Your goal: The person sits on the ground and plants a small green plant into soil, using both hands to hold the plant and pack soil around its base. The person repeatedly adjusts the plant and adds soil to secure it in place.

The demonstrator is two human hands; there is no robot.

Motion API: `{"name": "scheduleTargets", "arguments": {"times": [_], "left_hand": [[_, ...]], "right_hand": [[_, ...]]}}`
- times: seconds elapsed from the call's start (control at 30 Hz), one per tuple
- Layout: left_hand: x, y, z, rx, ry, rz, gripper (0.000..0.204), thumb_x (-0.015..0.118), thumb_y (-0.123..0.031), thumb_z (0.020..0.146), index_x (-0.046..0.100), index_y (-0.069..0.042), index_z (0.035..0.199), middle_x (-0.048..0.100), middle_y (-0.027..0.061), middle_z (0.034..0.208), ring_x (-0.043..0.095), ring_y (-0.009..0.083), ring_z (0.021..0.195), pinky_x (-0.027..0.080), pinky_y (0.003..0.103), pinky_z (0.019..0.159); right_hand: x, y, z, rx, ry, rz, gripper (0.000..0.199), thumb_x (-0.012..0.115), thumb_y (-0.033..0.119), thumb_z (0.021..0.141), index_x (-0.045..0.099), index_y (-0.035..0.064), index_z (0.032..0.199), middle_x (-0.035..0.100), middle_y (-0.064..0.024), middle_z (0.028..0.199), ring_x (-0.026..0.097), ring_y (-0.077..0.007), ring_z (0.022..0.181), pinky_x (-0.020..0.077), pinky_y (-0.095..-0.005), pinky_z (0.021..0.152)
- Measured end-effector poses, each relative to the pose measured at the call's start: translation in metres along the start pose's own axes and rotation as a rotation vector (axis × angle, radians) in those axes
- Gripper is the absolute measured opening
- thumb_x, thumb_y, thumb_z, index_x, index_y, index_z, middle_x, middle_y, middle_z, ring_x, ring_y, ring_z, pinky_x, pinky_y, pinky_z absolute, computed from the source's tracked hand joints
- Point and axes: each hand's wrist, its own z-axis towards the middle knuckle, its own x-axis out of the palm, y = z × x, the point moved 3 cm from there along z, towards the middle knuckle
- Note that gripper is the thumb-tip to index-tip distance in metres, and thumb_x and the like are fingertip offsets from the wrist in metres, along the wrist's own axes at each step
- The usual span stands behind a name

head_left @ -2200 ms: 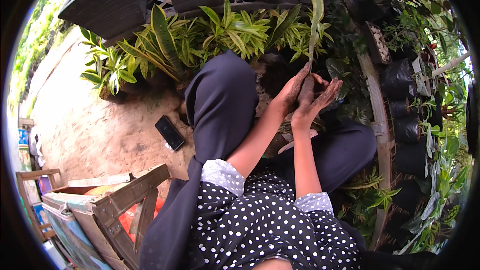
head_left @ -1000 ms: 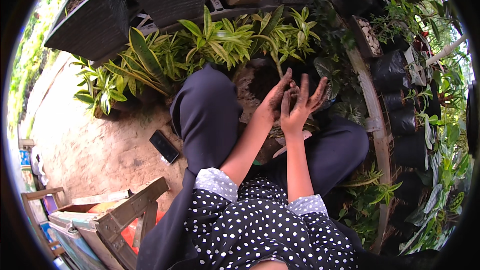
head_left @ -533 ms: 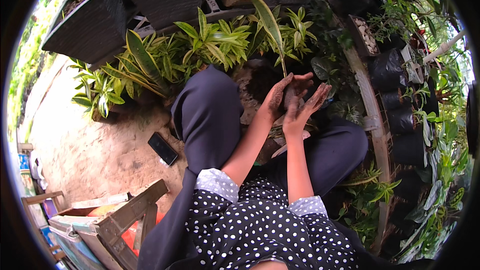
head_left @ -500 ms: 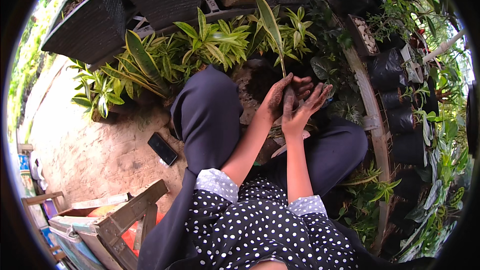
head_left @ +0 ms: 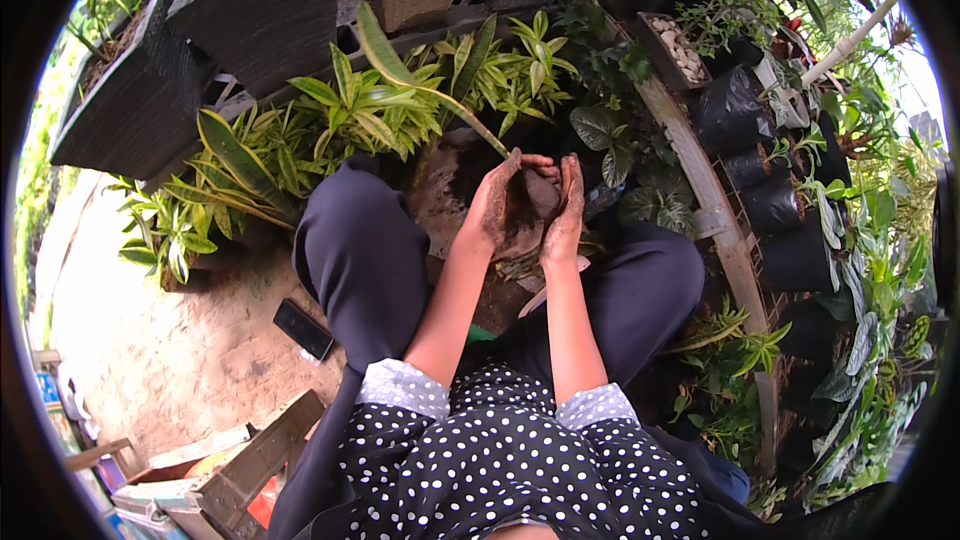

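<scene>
Between my soil-smeared hands sits a dark brown clump (head_left: 543, 194) that looks like a soil ball, partly covered by my fingers. My left hand (head_left: 492, 202) curves round its left side, and my right hand (head_left: 566, 208) presses in from the right with fingers upright and together. A long snake plant leaf (head_left: 398, 70), green with yellow edges, rises from beside my left fingertips and leans to the upper left. Whether its base sits inside the clump is hidden. Below the hands lie dirt and dry leaf scraps between my knees.
Leafy yellow-green plants (head_left: 375, 105) line the far side under dark planters (head_left: 255, 25). On the right a curved wooden rail (head_left: 690, 155) runs past black plant bags (head_left: 735, 110) and a box of pebbles (head_left: 678, 48). A phone (head_left: 303, 329) lies on the ground, near a wooden frame (head_left: 245, 455).
The snake plant leaf has swung from nearly upright to leaning left. My right hand's spread fingers have come together, and both hands now cup the clump, which shows more clearly. The view has shifted.
</scene>
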Motion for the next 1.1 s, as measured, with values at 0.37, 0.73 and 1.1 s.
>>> {"name": "scheduleTargets", "arguments": {"times": [0.37, 0.73, 1.1], "left_hand": [[-0.024, 0.006, 0.007, 0.359, -0.175, 1.046, 0.051, 0.029, -0.044, 0.098, 0.049, -0.010, 0.131, 0.016, 0.0121, 0.151, 0.015, 0.0288, 0.138, 0.014, 0.037, 0.110], [-0.033, 0.030, 0.015, 0.092, -0.312, 0.562, 0.056, 0.035, -0.046, 0.097, 0.065, 0.002, 0.100, 0.064, 0.0071, 0.088, 0.056, 0.0109, 0.077, 0.046, 0.025, 0.074], [-0.016, 0.046, 0.007, 0.293, -0.183, 1.170, 0.064, 0.019, -0.052, 0.096, 0.003, -0.013, 0.145, -0.003, 0.0183, 0.145, -0.003, 0.0302, 0.132, 0.011, 0.043, 0.107]], "right_hand": [[-0.001, -0.002, -0.004, 0.295, -0.140, -0.310, 0.054, 0.042, 0.048, 0.095, 0.059, 0.0001, 0.076, 0.056, -0.0016, 0.069, 0.048, -0.0098, 0.062, 0.0393, -0.0245, 0.060], [-0.004, -0.025, -0.005, -0.306, -0.086, -1.033, 0.055, 0.033, 0.029, 0.097, 0.020, -0.0014, 0.141, 0.013, -0.0296, 0.145, 0.016, -0.0420, 0.135, 0.0169, -0.0435, 0.109], [-0.013, -0.017, 0.009, 0.208, -0.199, -0.236, 0.050, 0.050, 0.042, 0.093, 0.063, -0.0061, 0.091, 0.063, -0.0067, 0.081, 0.056, -0.0133, 0.072, 0.0453, -0.0277, 0.069]]}}
